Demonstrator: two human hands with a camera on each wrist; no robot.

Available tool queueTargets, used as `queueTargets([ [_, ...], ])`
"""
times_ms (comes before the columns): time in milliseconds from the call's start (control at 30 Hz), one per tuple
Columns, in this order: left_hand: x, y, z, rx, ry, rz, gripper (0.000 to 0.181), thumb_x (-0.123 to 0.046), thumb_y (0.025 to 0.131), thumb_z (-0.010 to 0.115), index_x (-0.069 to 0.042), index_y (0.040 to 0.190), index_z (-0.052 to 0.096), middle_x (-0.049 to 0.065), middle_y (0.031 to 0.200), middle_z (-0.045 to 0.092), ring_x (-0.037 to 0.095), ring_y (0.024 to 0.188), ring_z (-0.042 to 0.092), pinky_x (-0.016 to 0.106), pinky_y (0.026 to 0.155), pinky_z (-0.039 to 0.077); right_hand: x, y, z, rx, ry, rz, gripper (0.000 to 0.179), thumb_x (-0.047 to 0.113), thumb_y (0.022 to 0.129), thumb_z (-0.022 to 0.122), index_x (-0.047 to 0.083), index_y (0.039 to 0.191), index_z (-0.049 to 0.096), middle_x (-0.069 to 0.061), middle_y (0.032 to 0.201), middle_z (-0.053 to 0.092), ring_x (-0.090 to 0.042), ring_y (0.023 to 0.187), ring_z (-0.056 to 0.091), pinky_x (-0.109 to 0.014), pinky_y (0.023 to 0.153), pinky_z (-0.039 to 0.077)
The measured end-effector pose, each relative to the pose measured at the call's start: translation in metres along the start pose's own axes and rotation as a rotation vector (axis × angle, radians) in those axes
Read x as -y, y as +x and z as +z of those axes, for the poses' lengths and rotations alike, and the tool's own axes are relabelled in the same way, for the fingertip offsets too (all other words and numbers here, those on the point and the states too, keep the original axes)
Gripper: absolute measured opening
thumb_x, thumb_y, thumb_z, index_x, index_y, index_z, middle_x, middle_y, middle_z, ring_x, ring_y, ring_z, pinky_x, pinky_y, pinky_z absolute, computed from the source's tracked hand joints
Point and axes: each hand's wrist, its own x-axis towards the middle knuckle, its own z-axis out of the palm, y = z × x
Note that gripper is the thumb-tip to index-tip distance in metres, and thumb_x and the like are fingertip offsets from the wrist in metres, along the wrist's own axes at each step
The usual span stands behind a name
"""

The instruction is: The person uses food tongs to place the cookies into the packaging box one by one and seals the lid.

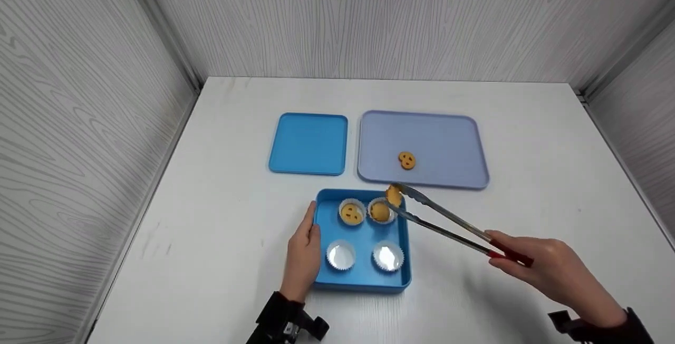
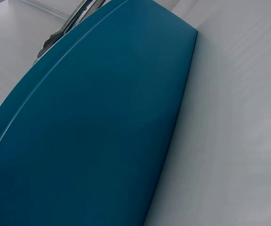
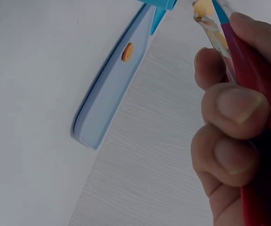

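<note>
My right hand (image 1: 548, 265) grips a pair of metal tongs (image 1: 448, 233) by their red handles (image 3: 248, 61). Between the tong tips is a golden cookie (image 1: 394, 195), held over the back right of a blue box (image 1: 364, 279). Just below it, a paper cup (image 1: 392, 221) contains a round cookie (image 1: 380, 211). Beside that, another paper cup (image 1: 352, 201) has a cookie with holes (image 1: 351, 214) in it. In front stand two bare paper cups, one left (image 1: 341, 255) and one right (image 1: 388, 257). My left hand (image 1: 303, 257) rests along the box's left wall, fingers extended.
Behind the box lies a lavender tray (image 1: 443, 143) bearing one cookie with holes (image 1: 406, 160). To its left is a flat blue tray (image 1: 309, 143). Pale wood-grain panels (image 1: 337, 22) close off the white table (image 1: 221, 217) at the back and sides.
</note>
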Motion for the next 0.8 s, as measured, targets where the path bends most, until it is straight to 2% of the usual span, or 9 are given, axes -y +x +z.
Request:
queueTargets([
  [200,-0.001,0.001,0.000,-0.001,0.009,-0.007,0.051,-0.016,0.112,0.037,-0.015,0.163,0.029,0.002,0.167,0.029,0.020,0.155,0.023,0.044,0.125,0.026,-0.013,-0.002,-0.005,0.068,0.110,-0.053,0.062,-0.005,0.061,0.091,0.009,0.120,0.077,0.017,0.079,0.069,0.011,0.063,0.049,-0.007,0.053,0.040],
  [433,0.002,0.001,0.000,0.004,-0.001,-0.005,0.051,-0.016,0.112,0.037,-0.015,0.163,0.028,0.001,0.167,0.028,0.018,0.155,0.022,0.043,0.125,0.025,-0.021,0.001,-0.011,0.176,0.116,-0.068,0.058,0.004,0.069,0.091,0.014,0.123,0.076,0.023,0.081,0.065,0.010,0.067,0.051,-0.006,0.056,0.039],
  [633,0.001,0.000,0.000,0.010,-0.007,-0.012,0.051,-0.017,0.112,0.037,-0.017,0.163,0.028,0.001,0.167,0.028,0.019,0.155,0.022,0.044,0.125,0.025,-0.021,0.004,-0.017,0.258,0.173,-0.086,0.050,0.012,0.078,0.088,0.014,0.127,0.074,0.019,0.085,0.072,0.010,0.071,0.057,-0.006,0.057,0.041],
  [800,0.000,0.000,0.000,0.004,0.008,-0.013,0.052,-0.016,0.112,0.038,-0.016,0.163,0.029,0.002,0.167,0.029,0.020,0.155,0.023,0.045,0.125,0.025,-0.018,0.009,-0.023,0.305,0.172,-0.105,0.052,0.012,0.079,0.088,0.016,0.129,0.073,0.020,0.091,0.073,0.011,0.072,0.057,-0.006,0.056,0.041],
])
